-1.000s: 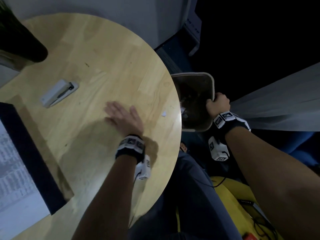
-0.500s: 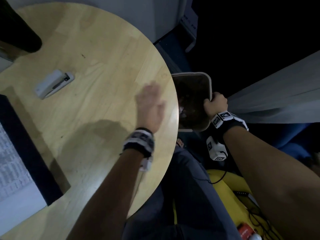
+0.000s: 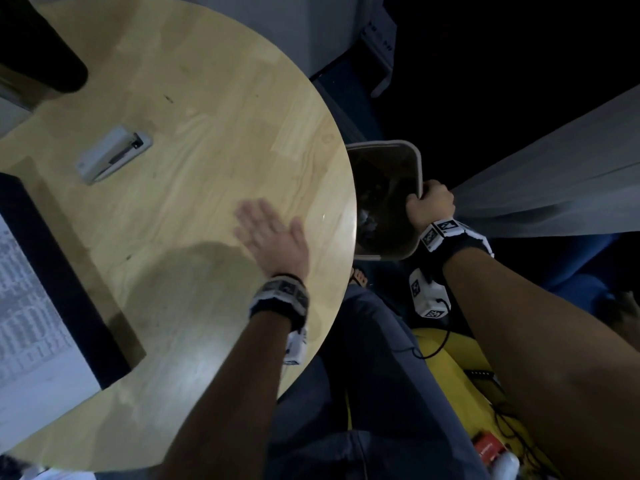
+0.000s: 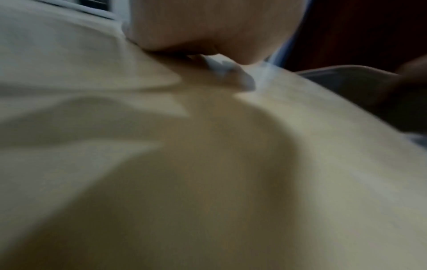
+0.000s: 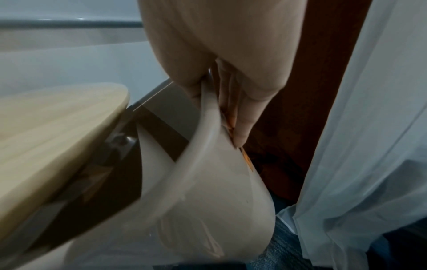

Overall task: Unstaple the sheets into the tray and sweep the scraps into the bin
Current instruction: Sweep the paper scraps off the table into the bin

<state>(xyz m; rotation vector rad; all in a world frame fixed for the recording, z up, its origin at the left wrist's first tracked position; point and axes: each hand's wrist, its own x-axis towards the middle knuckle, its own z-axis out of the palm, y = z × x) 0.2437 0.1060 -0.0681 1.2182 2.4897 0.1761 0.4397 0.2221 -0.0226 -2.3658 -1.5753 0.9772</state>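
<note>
Since half a second ago my left hand (image 3: 270,237) has slid back from the table edge toward the middle. It lies flat, fingers straight, on the round light wooden table (image 3: 194,98). My right hand (image 3: 431,202) grips the rim of the beige plastic bin (image 3: 384,145), held just below the edge, to the right of my left hand. Small white paper scraps (image 4: 227,72) sit by my left palm, so I think I push them right. The grey stapler (image 3: 112,154) lies well apart. The black tray (image 3: 65,282) with printed sheets (image 3: 24,306) is far left.

Office: stapler (image 3: 112,154), printed sheets (image 3: 24,303), wooden table (image 3: 207,133).
</note>
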